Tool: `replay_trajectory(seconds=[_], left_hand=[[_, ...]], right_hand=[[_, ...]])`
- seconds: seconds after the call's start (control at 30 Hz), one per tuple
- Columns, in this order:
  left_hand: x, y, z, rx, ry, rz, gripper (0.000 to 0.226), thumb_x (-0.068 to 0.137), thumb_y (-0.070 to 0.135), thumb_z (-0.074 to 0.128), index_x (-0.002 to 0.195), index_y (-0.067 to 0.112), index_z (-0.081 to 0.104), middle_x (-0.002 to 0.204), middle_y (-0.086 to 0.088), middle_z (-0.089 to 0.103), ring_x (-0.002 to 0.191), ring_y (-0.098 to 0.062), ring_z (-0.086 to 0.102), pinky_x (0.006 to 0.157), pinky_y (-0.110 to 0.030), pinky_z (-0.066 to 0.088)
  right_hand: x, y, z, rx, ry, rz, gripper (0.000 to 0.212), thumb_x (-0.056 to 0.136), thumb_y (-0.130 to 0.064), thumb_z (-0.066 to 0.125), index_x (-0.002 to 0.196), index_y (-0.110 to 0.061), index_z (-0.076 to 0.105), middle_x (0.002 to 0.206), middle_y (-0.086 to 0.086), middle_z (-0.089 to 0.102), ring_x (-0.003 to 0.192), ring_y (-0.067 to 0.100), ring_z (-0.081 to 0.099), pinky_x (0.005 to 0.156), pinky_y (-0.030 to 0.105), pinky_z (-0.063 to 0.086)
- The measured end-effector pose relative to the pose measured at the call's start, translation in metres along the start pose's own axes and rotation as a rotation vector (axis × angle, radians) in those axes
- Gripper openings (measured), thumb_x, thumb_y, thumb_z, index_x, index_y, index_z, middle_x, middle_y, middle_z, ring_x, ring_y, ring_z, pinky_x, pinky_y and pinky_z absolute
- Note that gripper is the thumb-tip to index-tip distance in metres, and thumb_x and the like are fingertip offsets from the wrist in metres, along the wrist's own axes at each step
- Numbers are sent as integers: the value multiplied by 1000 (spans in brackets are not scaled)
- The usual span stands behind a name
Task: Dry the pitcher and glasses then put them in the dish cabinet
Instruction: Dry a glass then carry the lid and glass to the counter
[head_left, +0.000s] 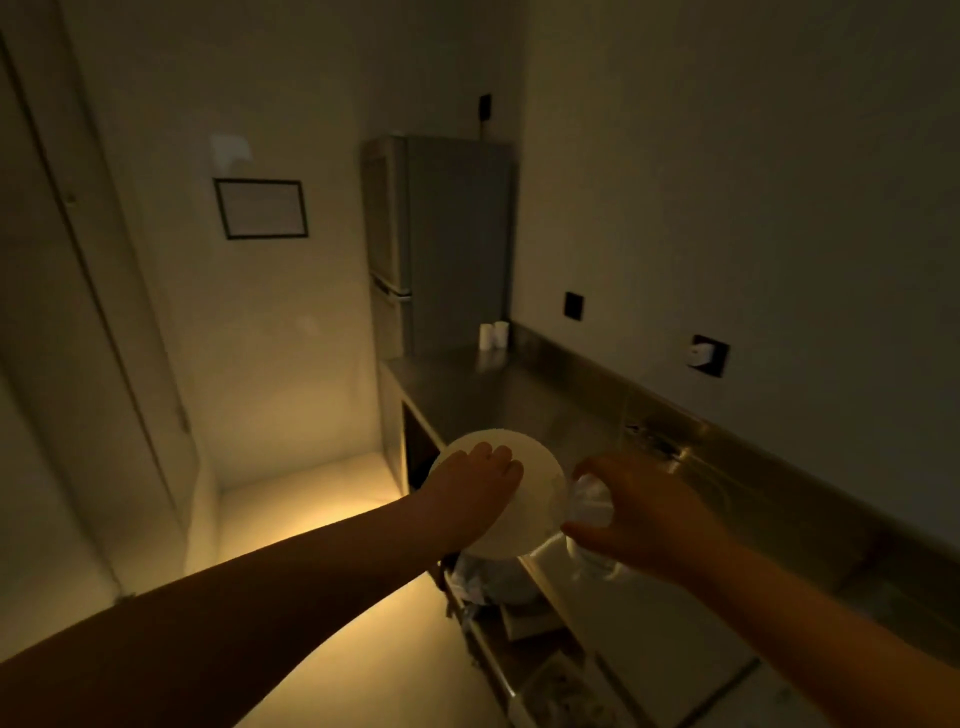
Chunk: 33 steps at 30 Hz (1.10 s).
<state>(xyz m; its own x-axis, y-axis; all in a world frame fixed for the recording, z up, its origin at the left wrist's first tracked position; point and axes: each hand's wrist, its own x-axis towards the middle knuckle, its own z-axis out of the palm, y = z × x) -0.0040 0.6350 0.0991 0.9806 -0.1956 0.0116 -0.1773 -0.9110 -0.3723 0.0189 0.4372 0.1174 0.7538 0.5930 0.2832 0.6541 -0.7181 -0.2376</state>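
Dim kitchen, steel counter (498, 395) along the right wall, fridge (441, 244) at its far end.
Right hand (639, 512) pinches a clear glass (589, 558) with white cloth (589, 499) stuffed in it, just right of the left hand (475, 486), which lies palm-down, fingers curled, on a round white object (535, 467), identity unclear. Pitcher and cabinet unseen.

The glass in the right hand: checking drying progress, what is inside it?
A crumpled white cloth is stuffed into the glass, pushed by the right hand. The fingers hide the glass's bottom and any moisture.
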Motion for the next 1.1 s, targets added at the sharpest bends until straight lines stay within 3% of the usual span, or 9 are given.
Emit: replay_trajectory(seconds=[0.13,0.33,0.47,0.6,0.93,1.1], left_hand=[[7,-51,33,-6,-37,-45,75,90,25,62,148,9,18,149,-15,26,133,-30,33,105,-43,36],[50,-116,74,-49,-51,-85,75,89,27,63,148,10,20,149,-13,27,132,-29,34,105,-42,36],[107,-169,109,-42,-71,-102,77,87,27,66,147,10,21,147,-13,29,130,-29,35,104,-42,37],[177,-225,138,-29,-107,-89,77,87,25,66,148,10,21,148,-13,29,130,-30,35,104,-43,36],[335,-364,211,-76,-174,-124,76,86,24,67,147,11,23,147,-11,31,130,-28,36,102,-40,39],[409,-425,262,-71,-201,-88,73,86,24,67,145,12,26,144,-10,34,128,-27,38,101,-39,41]], right_hand=[[54,-21,33,44,-52,-50,50,73,-51,69,115,-33,51,107,-17,51,89,-2,44,64,6,30],[151,-20,80,36,-88,-82,50,74,-52,68,116,-31,51,107,-14,53,88,0,45,68,13,33],[230,-5,115,53,-75,-113,52,74,-52,69,116,-28,52,109,-11,54,88,-1,45,65,8,29],[322,19,151,110,-67,-121,52,71,-51,72,114,-26,55,107,-10,57,91,2,51,74,15,40],[542,61,223,138,-112,-72,60,73,-48,72,123,-21,51,120,-3,54,105,12,50,81,20,38],[633,81,273,149,-121,-3,63,70,-53,72,122,-25,50,122,-5,54,106,14,51,87,31,48]])
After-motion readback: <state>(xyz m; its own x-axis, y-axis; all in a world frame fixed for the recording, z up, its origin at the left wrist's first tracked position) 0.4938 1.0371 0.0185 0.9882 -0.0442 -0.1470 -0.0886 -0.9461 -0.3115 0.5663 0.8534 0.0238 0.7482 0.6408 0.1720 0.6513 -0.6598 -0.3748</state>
